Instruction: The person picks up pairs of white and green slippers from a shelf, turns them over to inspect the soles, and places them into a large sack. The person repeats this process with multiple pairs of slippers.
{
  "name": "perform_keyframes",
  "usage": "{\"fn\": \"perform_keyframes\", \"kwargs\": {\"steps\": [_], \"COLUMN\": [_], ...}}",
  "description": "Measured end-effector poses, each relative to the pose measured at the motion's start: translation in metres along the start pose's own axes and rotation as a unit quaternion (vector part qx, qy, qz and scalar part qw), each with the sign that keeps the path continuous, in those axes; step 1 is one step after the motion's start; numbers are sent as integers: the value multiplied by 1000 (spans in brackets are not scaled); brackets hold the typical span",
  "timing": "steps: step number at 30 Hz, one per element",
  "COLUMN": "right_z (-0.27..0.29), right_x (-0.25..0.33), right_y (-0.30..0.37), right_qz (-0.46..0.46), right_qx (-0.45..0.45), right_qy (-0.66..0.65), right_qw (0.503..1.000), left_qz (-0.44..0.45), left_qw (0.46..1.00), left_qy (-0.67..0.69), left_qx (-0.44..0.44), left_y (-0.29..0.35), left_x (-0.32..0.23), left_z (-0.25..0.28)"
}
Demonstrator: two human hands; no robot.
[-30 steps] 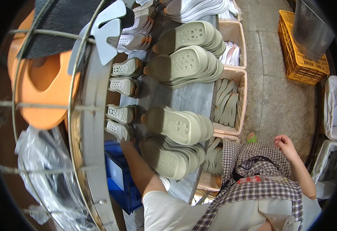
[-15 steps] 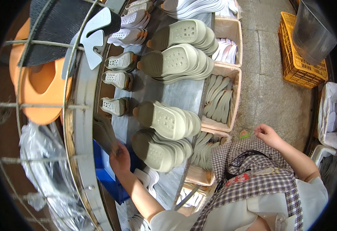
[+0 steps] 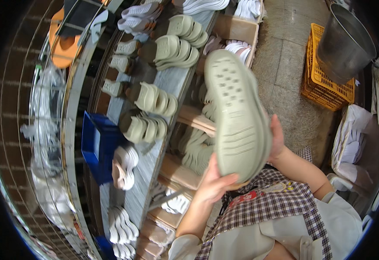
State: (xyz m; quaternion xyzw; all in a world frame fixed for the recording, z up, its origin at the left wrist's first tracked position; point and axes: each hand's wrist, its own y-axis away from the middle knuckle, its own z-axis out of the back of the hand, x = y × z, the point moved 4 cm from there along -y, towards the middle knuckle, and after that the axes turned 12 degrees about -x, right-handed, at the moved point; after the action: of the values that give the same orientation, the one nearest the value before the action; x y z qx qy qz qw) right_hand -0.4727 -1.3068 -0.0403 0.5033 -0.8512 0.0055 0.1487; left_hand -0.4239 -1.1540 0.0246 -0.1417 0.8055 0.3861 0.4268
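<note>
Moved grey-green sole stack from left edge of tabletop; clasping its heel in left grip, touching its side with right grip, cannot tell how far closed.

Shirt at 5 o'clock: off-white, plain, pale button on front. Left sleeve at 6, right sleeve at 4, both short. Over it an apron, dark-and-white check, matching shoulder straps. Red patch at 5, yellow marking at 4. Left hand, right hand: bare.
</note>
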Motion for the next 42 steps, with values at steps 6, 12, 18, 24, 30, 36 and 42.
{"fn": "perform_keyframes", "kwargs": {"steps": [6, 12, 18, 24, 30, 36, 42], "right_z": [36, 36, 57, 69, 71, 78, 80], "right_x": [33, 22, 13, 4, 6, 7, 9], "right_y": [48, 62, 65, 66, 63, 59, 58], "right_qz": [-143, -172, -311, -350, -343, -345, -342], "right_qx": [-58, -144, -215, -247, -266, -285, -301], "right_qy": [-48, 68, 82, 90, 92, 71, 76], "right_qw": [987, 972, 922, 899, 896, 891, 887], "left_qz": [-49, -40, 166, 184, 203, 234, 214], "left_qw": [970, 997, 971, 967, 957, 950, 957], "left_qy": [-232, -5, 102, 146, 181, 182, 180], "left_qx": [45, -68, -141, -100, -105, -95, -77], "left_y": [-18, -81, -91, -88, -87, -96, -94], "left_x": [37, 52, 111, 127, 123, 126, 121], "left_z": [-23, -17, 13, 23, 15, 15, 8]}}
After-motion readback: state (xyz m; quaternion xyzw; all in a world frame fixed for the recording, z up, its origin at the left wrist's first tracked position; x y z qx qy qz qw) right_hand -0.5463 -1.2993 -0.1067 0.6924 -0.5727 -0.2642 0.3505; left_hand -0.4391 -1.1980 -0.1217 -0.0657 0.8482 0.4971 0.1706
